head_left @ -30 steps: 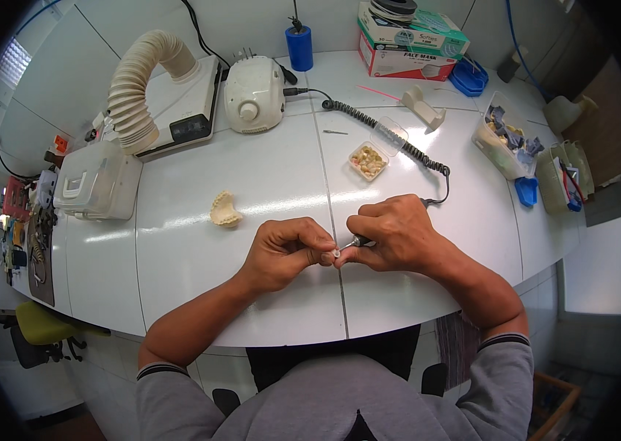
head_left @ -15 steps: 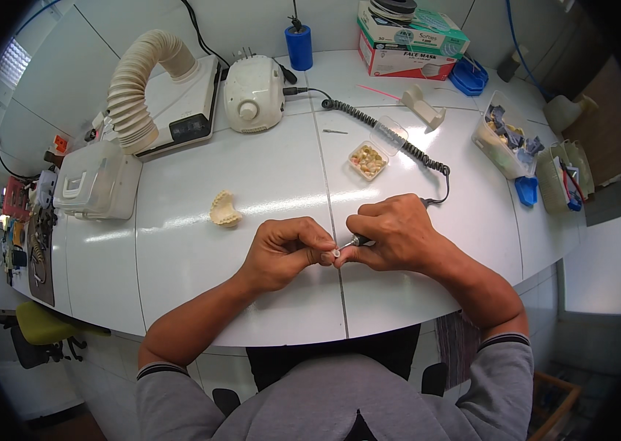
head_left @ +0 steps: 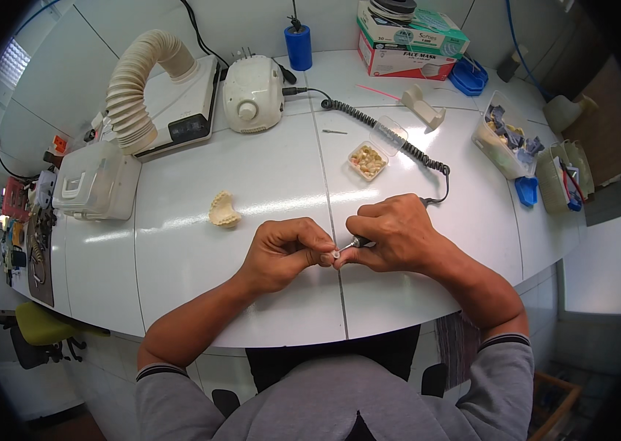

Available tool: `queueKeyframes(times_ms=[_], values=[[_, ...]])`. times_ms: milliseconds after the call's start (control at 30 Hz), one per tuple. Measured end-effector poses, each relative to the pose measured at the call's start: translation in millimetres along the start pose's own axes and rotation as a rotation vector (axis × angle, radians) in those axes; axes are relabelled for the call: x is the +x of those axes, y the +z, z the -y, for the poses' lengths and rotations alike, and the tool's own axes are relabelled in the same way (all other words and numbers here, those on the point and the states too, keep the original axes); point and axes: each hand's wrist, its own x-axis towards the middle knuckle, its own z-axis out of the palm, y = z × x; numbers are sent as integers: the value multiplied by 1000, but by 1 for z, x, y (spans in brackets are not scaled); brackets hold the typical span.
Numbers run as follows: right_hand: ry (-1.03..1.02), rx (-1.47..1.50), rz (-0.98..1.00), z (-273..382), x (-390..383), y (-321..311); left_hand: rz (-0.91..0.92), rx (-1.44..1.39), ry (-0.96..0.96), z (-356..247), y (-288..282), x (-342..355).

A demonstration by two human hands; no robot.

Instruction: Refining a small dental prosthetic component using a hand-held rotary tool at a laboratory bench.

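Observation:
My left hand [head_left: 285,257] pinches a small white tooth-like piece [head_left: 335,254] between thumb and fingertips. My right hand [head_left: 395,235] grips a dark rotary handpiece [head_left: 359,242], its slender metal tip against the piece, and its thumb close by the left fingertips. A black coiled cable [head_left: 369,116] runs from the handpiece to a white control unit [head_left: 255,103]. A cream dental cast [head_left: 224,209] lies left of my hands. Beyond them sits a small clear box [head_left: 360,174] of tooth-coloured pieces, with an open lid [head_left: 385,147].
At left are a ribbed hose [head_left: 134,110] on a white machine and a plastic case [head_left: 94,184]. Behind are a blue cylinder [head_left: 299,48] and stacked boxes [head_left: 406,62]. A cream stand [head_left: 424,110], filled container [head_left: 487,147] and blue cup [head_left: 526,191] are at right.

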Motion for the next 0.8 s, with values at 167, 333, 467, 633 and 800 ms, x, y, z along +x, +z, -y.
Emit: queueKeyframes(times_ms=[167, 333, 467, 633, 800], values=[[-19, -3, -67, -1, 0, 3, -26, 16, 37, 2, 2, 0], [-54, -36, -121, 0, 3, -4, 14, 110, 140, -2, 3, 0], [-76, -49, -128, 2, 5, -5, -15, 55, 146, -9, 8, 0], [-63, 2, -148, 0, 3, -1, -2, 69, 41, -8, 7, 1], [-60, -16, -144, 2, 4, -2, 15, -39, 72, 2, 3, 2]])
